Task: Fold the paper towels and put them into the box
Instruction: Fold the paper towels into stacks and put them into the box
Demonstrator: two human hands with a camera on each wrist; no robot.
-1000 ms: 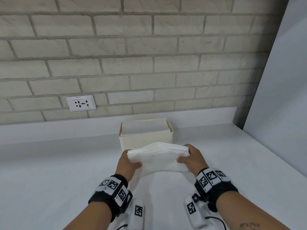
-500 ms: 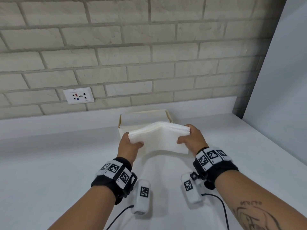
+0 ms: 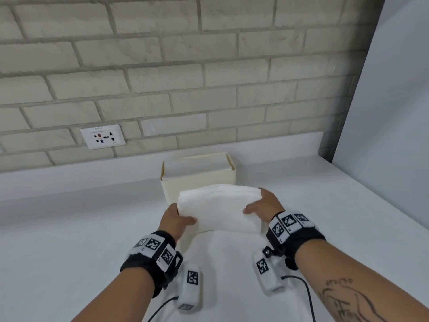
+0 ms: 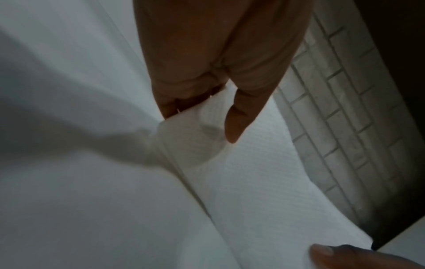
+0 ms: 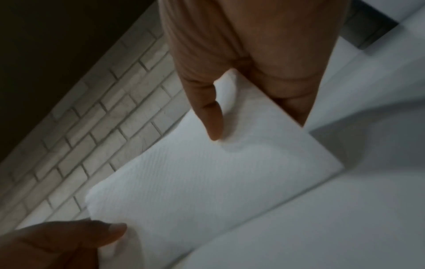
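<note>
1. The white counter (image 3: pixel 69 228) runs back to a low white upstand under a brick wall (image 3: pixel 209 66); its right edge meets a pale grey panel (image 3: pixel 394 112). Wide bare stretches of the surface lie to the left and right of the arms.
2. A flat white sheet (image 3: pixel 232 275) lies on the counter near its front edge, between the two forearms, reaching forward under the held stack.
3. The cream box (image 3: pixel 171 189) stands near the back edge of the counter, roughly central, just short of the upstand. Its top is open and white paper shows inside, close to the rim.
4. The folded paper towels (image 3: pixel 220 205) are held off the surface, just in front of the box's front wall and overlapping it in the head view. The folded edges face left, layered.
5. The left hand (image 3: pixel 176 219) pinches the stack's left end, thumb on top and fingers beneath.
6. The right hand (image 3: pixel 264 205) pinches the right end the same way, thumb (image 5: pixel 211 116) pressed on the upper face.
7. A white wall socket (image 3: pixel 102 136) sits in the brick, left of the box.
</note>
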